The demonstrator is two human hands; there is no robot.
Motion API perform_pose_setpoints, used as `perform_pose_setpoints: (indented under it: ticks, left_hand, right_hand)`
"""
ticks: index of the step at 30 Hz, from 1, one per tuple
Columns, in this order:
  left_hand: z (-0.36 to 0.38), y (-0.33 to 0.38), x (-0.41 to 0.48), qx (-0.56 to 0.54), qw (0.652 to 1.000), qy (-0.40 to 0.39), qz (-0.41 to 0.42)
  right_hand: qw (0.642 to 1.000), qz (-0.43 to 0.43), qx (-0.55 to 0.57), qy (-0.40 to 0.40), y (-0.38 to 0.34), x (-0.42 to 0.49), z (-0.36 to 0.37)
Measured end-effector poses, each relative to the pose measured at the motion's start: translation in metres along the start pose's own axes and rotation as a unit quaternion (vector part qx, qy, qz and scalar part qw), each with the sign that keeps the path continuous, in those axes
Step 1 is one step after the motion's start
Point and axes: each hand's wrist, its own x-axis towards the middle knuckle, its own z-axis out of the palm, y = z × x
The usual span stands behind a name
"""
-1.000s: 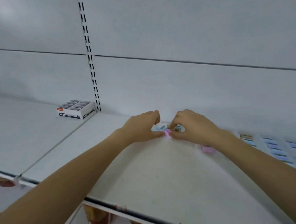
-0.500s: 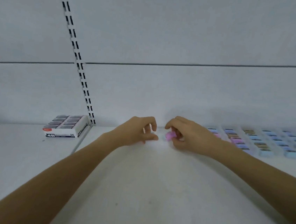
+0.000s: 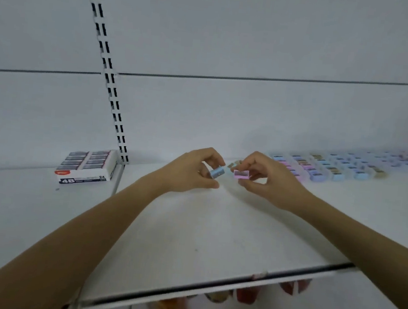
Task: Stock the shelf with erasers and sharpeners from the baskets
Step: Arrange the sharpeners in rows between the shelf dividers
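Over the middle of the white shelf (image 3: 215, 231), my left hand (image 3: 191, 170) pinches a small blue sharpener (image 3: 217, 172) between thumb and fingers. My right hand (image 3: 266, 178) pinches a pink sharpener (image 3: 241, 174) just beside it, the two nearly touching. A brownish sharpener (image 3: 234, 163) lies on the shelf behind them. Rows of pastel sharpeners (image 3: 335, 165) line the back of the shelf to the right. A box of 4B erasers (image 3: 85, 167) sits at the back left.
A slotted upright rail (image 3: 110, 81) runs up the back wall beside the eraser box. Below the shelf's front edge (image 3: 208, 290), orange and red packets (image 3: 243, 294) hang on a lower level.
Both hands have lifted off the shelf surface, each with a sharpener. The blue one now shows in my left hand. The camera has tilted, so more of the sharpener rows shows at the right.
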Motion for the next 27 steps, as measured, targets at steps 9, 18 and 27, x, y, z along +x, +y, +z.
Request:
perform_pose_setpoints:
  ticks: [9, 18, 27]
  left_hand:
    - [0.025, 0.033, 0.011, 0.016, 0.998, -0.031, 0.058]
    - [0.09, 0.105, 0.059, 0.098, 0.977, -0.058, 0.179]
    - [0.212, 0.201, 0.118, 0.133, 0.958, -0.107, 0.23]
  right_hand:
    - [0.992, 0.008, -0.118, 0.042, -0.007, -0.047, -0.025]
    - [0.979, 0.095, -0.161, 0.086, 0.026, -0.12, -0.1]
    - [0.957, 0.172, -0.181, 0.148, 0.076, -0.234, -0.222]
